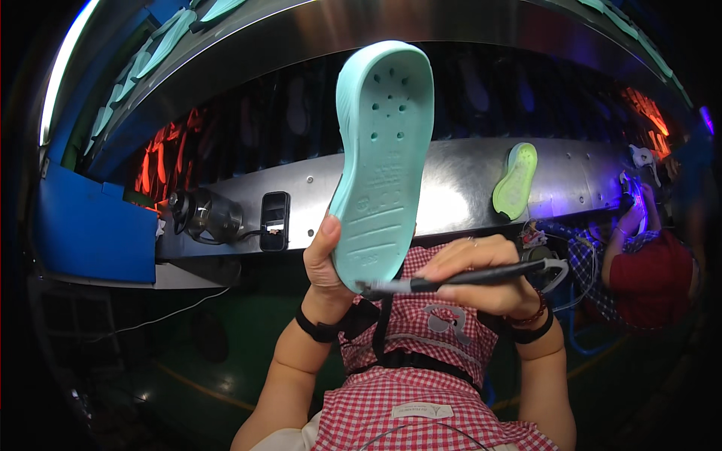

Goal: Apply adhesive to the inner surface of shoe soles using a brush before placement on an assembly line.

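My left hand grips a mint-green foam shoe sole by its lower end, thumb on the near left edge. The sole stands tilted up, its cupped inner face with small holes and ridges turned toward me. In my right hand is a slim brush with a black handle and grey neck, the fingers closed round it. Its dark tip meets the sole's bottom edge by my left hand; blur hides whether it touches.
Beyond the sole runs a metal bench carrying a yellow-green sole. A dark pot stands left beside a black tray. Soles line an upper shelf. A co-worker in red sits at right.
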A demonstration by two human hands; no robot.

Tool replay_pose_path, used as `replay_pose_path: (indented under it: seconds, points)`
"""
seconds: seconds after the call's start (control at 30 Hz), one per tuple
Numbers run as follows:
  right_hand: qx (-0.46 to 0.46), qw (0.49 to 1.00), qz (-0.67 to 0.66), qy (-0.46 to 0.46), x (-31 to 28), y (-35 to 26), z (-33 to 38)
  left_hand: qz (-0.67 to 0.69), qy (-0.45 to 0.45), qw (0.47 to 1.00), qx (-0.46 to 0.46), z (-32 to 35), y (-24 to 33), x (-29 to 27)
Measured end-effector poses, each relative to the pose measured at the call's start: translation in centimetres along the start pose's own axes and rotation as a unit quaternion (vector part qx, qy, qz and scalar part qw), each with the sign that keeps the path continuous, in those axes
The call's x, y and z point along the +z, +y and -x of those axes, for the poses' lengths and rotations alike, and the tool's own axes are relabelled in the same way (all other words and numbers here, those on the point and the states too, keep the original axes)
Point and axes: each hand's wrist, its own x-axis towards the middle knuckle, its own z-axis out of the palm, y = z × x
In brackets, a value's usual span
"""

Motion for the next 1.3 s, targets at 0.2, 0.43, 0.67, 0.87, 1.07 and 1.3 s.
replay_pose_path:
  seconds: [0.2, 0.43, 0.67, 0.87, 1.07, 1.3]
  points:
    - [-0.047, 0.995, 0.012, -0.085, 1.2, -0.3, 0.6, 0.068, -0.009, 0.994, -0.087, -0.7, 0.9, -1.0]
    - [-0.021, 0.987, 0.090, -0.130, -1.3, 0.3, 0.2, -0.066, -0.027, 0.947, -0.314, -0.9, 2.0, 0.4]
    - [-0.047, 0.964, 0.141, -0.221, -2.6, 0.5, 0.2, -0.147, -0.048, 0.922, -0.354, -0.1, 2.7, 0.7]
    - [-0.031, 0.935, 0.238, -0.263, -3.2, -1.5, 0.2, -0.164, -0.020, 0.916, -0.365, 0.6, 3.1, 0.4]
    - [0.019, 0.874, 0.347, -0.340, -4.3, -1.7, 0.2, -0.223, -0.016, 0.911, -0.347, 0.9, 2.8, -0.9]
    - [-0.023, 0.960, 0.213, -0.178, -5.6, 0.7, 1.4, -0.230, 0.009, 0.924, -0.305, 1.3, 3.2, -1.4]
